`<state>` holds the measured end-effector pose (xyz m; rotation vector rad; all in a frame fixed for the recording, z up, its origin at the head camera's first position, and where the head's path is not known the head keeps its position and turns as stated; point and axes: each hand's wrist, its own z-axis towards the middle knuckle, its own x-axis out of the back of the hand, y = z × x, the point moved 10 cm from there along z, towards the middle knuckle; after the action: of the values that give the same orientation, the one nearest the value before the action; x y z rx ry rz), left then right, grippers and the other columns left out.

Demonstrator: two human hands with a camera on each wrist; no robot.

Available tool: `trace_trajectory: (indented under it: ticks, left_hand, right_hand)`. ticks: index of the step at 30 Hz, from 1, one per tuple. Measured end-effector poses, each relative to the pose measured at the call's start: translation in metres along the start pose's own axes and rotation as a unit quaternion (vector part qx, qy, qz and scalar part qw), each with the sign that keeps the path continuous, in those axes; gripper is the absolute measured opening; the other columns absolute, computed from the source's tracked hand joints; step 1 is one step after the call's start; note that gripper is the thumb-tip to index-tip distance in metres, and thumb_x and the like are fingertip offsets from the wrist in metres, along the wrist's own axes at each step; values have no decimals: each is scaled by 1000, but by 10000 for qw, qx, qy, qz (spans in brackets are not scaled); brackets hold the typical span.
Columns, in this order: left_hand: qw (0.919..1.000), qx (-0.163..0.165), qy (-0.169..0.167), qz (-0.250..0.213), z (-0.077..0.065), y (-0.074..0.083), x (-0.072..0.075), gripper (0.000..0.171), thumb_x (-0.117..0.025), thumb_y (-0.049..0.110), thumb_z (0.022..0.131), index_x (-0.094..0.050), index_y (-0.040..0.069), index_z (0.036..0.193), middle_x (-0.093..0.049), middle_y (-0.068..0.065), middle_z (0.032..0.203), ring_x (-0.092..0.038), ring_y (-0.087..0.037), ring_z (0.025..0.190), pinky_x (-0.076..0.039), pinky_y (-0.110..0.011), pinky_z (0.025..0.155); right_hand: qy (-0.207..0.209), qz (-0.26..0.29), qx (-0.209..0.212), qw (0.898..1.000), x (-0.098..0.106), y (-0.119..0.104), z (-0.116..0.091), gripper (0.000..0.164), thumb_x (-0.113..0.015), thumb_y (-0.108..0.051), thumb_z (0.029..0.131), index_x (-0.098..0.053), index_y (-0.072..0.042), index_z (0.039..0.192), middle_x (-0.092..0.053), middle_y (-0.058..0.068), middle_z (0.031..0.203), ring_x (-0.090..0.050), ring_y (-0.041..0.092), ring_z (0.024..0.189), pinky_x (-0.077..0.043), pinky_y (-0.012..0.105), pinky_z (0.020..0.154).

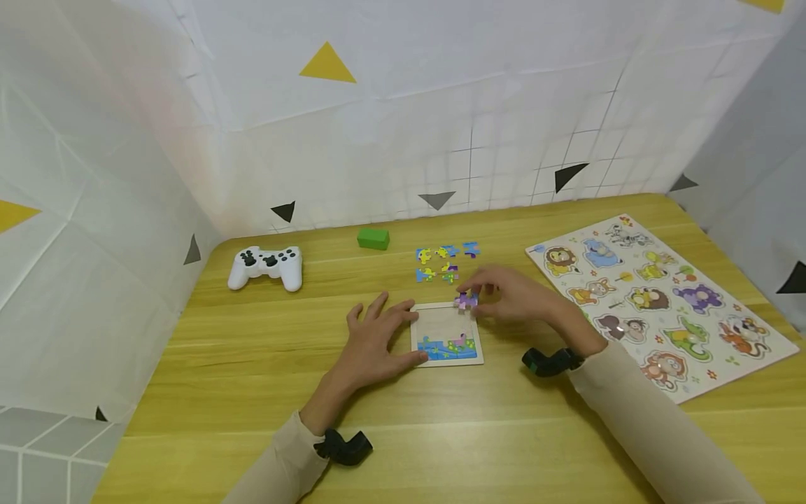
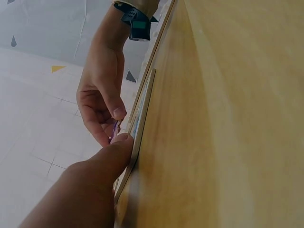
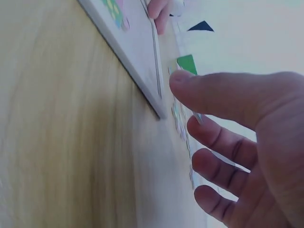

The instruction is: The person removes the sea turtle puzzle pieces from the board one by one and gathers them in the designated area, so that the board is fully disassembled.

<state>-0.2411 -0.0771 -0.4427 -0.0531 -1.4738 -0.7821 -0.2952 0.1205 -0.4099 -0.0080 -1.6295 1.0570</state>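
A small square puzzle frame (image 1: 448, 363) lies on the table, with blue and green joined pieces (image 1: 447, 348) along its near edge. My left hand (image 1: 380, 341) steadies the frame from the left, fingers spread, thumb at its near corner and fingertips at its far left corner. Over the far right corner, my right hand (image 1: 510, 297) pinches a purple puzzle piece (image 1: 466, 301) between thumb and fingers. In the left wrist view the held purple piece (image 2: 114, 129) is seen edge-on. Several loose puzzle pieces (image 1: 428, 274) lie just beyond the frame.
A green block (image 1: 373, 239) stands at the back, and a white game controller (image 1: 265, 267) lies at the back left. On the right is a large animal peg board (image 1: 604, 297), close to the right forearm. Patterned white sheeting (image 1: 390, 154) walls the table's back and sides.
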Motion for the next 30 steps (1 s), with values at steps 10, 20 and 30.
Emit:
trace_trajectory:
  ticks: [10,20,30]
  left_hand:
    - [9999,-64,67,-80,0,1,1,68,-69,66,84,-58,27,140,-46,10,159,-21,-36,157,-6,-68,115]
    - [10000,-46,56,-68,-1,1,1,68,-68,67,85,-58,28,140,-45,10,159,-21,-35,157,-6,-66,116]
    - [9999,-52,58,-66,-1,1,1,69,-69,66,84,-58,27,140,-46,9,159,-21,-35,157,-6,-67,116]
  right_hand:
    - [369,-490,-34,9981,17,17,-4,37,-78,-14,88,-72,-7,123,-69,6,107,-55,19,86,-44,34,76]
    - [380,-814,-376,9952,21,30,3,35,-77,-13,89,-72,-4,123,-66,9,100,-57,21,88,-47,36,78]
    - [54,-409,-161,9990,20,37,19,33,-73,-9,92,-71,-6,125,-63,10,100,-55,23,89,-45,37,80]
